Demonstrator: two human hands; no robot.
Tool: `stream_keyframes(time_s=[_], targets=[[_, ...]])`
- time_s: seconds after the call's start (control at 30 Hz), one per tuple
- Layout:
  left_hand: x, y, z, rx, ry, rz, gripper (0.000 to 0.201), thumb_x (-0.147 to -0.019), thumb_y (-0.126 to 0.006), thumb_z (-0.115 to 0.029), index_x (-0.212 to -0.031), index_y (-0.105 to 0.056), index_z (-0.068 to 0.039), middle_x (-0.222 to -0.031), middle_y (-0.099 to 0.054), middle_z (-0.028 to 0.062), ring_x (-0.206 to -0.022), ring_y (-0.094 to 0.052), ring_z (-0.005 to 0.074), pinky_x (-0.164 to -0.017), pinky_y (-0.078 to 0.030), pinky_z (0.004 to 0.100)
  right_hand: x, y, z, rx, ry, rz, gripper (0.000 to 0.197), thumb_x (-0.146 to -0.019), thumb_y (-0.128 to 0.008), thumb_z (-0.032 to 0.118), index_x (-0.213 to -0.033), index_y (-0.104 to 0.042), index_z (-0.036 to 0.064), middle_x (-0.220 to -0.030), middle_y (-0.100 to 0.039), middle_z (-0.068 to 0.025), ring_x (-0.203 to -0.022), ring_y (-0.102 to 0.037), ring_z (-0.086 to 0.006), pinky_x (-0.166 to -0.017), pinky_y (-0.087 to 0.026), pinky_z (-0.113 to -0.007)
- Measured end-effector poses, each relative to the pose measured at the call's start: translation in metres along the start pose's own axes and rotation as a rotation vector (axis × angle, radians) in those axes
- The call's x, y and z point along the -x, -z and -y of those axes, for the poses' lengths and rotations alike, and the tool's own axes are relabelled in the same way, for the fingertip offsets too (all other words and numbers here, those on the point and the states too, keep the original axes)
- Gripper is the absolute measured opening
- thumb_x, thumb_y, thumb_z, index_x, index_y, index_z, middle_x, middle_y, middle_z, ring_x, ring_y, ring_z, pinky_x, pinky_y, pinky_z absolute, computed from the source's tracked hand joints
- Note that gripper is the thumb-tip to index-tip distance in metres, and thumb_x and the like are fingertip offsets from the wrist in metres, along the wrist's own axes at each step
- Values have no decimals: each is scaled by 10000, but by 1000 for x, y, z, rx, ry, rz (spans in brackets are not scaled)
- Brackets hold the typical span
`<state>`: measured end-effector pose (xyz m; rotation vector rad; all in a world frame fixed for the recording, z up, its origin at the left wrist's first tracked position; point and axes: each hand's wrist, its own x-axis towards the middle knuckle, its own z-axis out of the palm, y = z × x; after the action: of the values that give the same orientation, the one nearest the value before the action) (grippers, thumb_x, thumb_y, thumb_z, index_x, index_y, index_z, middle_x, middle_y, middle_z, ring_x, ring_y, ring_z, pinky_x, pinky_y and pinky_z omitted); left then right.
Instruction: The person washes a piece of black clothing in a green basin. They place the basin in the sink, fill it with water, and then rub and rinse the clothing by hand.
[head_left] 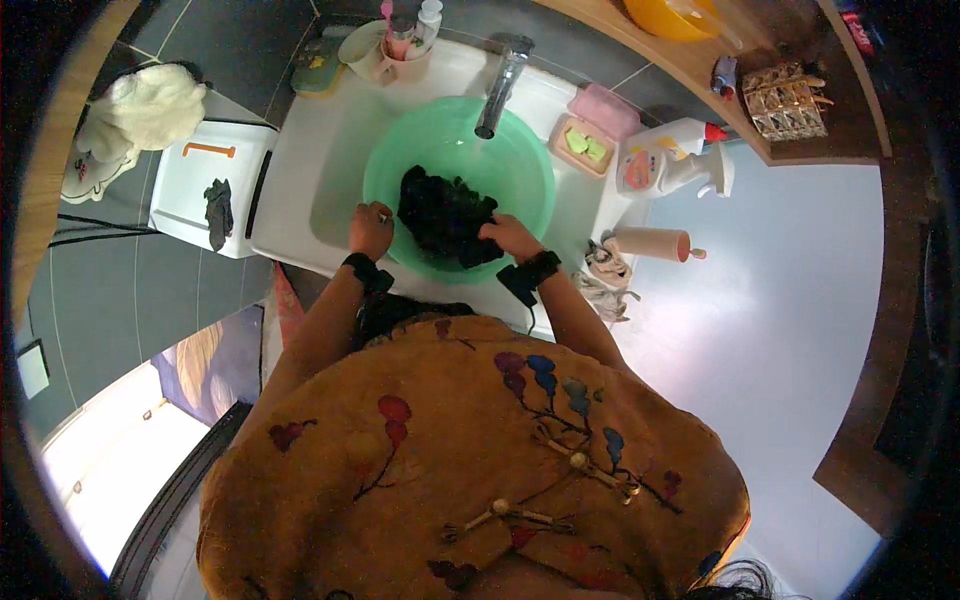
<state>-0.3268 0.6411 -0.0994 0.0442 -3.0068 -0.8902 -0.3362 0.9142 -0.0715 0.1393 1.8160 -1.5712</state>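
Observation:
A wet-looking black cloth [445, 218], bunched up, lies in a light green plastic basin [540, 165] set in the white sink. My right hand [512, 238] pinches the cloth at its right edge. At the basin's left rim, my left hand [371, 230] is closed, its fingers curled, a little apart from the cloth. A small pale spot shows at those fingers, too small to name. Both wrists wear black bands. Over the basin's far side reaches a chrome faucet [503, 88].
Right of the sink stand a soap box [585, 145] with green soap, a white spray bottle [680, 170] and a pink cylinder [650, 243]. A cup [403, 68] with toiletries sits at the far left. Further left, a white washing machine [180, 205] bears a dark cloth [218, 214].

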Motion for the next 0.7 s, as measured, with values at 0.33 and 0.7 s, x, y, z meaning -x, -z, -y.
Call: stream_keyframes(time_s=[0.33,0.7], targets=[[1,-6,12,-81,-165,-95,82,-633,-567,-78,-704,-538,-108,-719,-497,118,-723,-500,285,-648,-421,379,17,-14,-4,1305,284,-469,569,-678,-536,250,-1193,-361,86,-1143,-405,-201,-938,-452,-407,-801,-389,-458],[0,-1,6,-76,21,97,122,-649,-545,-107,-770,-534,-97,-814,-550,106,-800,-502,302,-712,-424,397,0,-15,-21,1368,39,-133,583,-700,-535,326,-1186,-357,57,-1191,-362,-242,-988,-437,-419,-832,-374,-463]])
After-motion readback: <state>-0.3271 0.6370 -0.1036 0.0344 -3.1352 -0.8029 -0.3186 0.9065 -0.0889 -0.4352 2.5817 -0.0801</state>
